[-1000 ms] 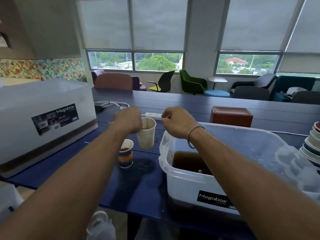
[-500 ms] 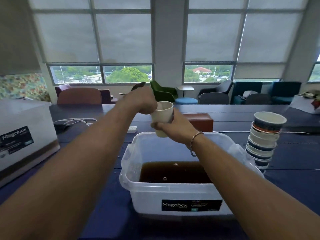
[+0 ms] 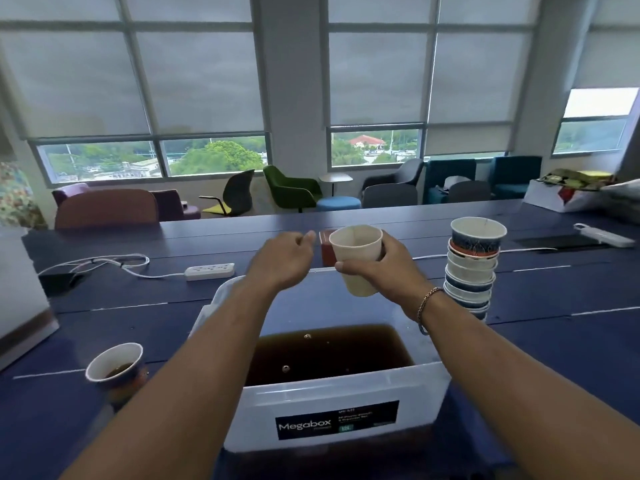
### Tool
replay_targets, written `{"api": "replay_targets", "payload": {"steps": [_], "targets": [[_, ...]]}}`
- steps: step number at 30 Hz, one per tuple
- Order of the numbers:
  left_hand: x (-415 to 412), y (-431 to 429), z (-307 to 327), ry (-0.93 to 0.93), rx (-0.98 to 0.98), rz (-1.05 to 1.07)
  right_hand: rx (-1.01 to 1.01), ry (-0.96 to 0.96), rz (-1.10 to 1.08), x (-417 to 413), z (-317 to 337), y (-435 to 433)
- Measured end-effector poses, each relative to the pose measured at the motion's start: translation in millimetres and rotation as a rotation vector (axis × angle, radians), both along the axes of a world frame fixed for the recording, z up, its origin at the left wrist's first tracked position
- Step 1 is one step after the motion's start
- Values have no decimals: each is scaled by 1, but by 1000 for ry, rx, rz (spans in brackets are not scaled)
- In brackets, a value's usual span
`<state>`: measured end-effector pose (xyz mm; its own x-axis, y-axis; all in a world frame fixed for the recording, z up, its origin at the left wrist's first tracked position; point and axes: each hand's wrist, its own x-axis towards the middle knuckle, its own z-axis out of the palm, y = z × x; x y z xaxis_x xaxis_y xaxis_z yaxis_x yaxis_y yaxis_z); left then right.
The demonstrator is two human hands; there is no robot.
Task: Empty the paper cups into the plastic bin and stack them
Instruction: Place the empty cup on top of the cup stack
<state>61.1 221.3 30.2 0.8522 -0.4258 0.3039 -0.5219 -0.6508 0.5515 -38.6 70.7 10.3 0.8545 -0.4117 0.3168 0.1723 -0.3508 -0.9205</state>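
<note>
Cup (image 3: 356,259) rightward, above Megabox bin (image 3: 256,414)

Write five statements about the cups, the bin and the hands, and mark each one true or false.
1. The right hand grips the white cup above the bin. True.
2. The bin holds no liquid. False: brown liquid fills its bottom.
3. The stack of cups stands to the right of the bin. True.
4. The cup to the left of the bin is empty. False: the patterned cup has brown liquid in it.
5. The left hand holds the white cup. False: the left hand is beside the white cup, with a gap between them.
</note>
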Motion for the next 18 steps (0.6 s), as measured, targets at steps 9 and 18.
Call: {"api": "replay_targets", "payload": {"steps": [9,18], "targets": [[19,25,-27,137,213,-66,-71,65,49,-5,-5,0],[18,29,-31,157,247,-22,-325,142,-16,-4,-16,1]]}}
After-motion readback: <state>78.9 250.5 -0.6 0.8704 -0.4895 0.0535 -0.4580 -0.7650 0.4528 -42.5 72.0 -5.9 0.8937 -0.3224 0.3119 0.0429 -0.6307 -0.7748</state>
